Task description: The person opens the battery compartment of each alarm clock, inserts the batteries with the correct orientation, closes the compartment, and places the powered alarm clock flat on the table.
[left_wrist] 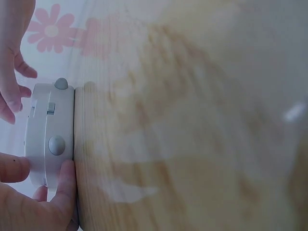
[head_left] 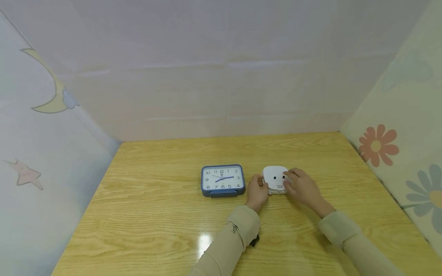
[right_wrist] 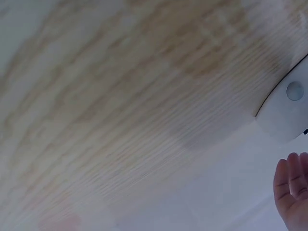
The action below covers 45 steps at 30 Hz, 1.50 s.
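A small white rounded case (head_left: 275,176) with two black dots like eyes lies flat on the wooden table. In the left wrist view its side shows two round grey knobs and a small grey catch. My left hand (head_left: 257,193) holds the case by its left side, thumb and fingers around the edge. Over the right part of the lid hovers my right hand (head_left: 304,188), its fingers loosely bent. The left wrist view shows a gap between the right fingers (left_wrist: 10,91) and the case. Only part of the case (right_wrist: 284,113) appears in the right wrist view.
A blue alarm clock (head_left: 222,181) with a white dial lies left of the left hand. The wooden table (head_left: 155,222) meets a pale back wall. Side panels carry a moon (head_left: 51,86) on the left and flowers (head_left: 378,145) on the right.
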Each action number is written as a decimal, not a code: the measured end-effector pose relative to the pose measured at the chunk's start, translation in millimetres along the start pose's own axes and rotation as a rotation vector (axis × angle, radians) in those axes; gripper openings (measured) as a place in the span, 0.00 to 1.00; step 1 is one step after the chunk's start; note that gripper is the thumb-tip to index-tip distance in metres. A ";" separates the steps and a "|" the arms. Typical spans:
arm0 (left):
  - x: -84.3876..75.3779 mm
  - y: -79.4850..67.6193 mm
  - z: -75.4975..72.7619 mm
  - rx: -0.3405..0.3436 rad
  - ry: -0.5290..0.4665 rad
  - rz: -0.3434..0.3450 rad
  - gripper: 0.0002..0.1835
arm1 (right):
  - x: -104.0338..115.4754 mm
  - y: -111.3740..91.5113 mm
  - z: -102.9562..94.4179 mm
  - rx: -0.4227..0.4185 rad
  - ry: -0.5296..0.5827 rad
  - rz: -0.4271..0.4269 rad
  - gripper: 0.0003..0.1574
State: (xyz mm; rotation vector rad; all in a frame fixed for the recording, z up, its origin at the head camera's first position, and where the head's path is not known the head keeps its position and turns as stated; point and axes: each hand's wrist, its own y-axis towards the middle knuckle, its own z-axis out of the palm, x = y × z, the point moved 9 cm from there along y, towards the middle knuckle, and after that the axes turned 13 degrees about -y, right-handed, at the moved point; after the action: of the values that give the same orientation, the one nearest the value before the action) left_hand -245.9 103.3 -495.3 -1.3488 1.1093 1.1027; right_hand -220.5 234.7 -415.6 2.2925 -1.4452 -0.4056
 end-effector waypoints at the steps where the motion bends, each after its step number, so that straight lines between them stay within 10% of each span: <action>1: 0.6 0.4 0.2 0.001 -0.005 -0.006 0.12 | -3.4 -0.3 1.8 0.025 0.008 0.032 0.21; 21: 1.3 0.6 0.8 0.011 0.029 0.008 0.11 | -36.5 -20.1 48.1 0.544 0.534 0.508 0.40; 45: -1.8 2.3 6.3 0.041 -0.002 -0.062 0.14 | -40.9 -25.9 53.7 0.611 0.655 0.666 0.43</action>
State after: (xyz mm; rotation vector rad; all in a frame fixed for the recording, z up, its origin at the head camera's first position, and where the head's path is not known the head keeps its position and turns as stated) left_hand -248.8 109.5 -494.2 -1.3410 1.0759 1.0310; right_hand -241.2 272.2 -473.8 1.8370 -1.9600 0.9961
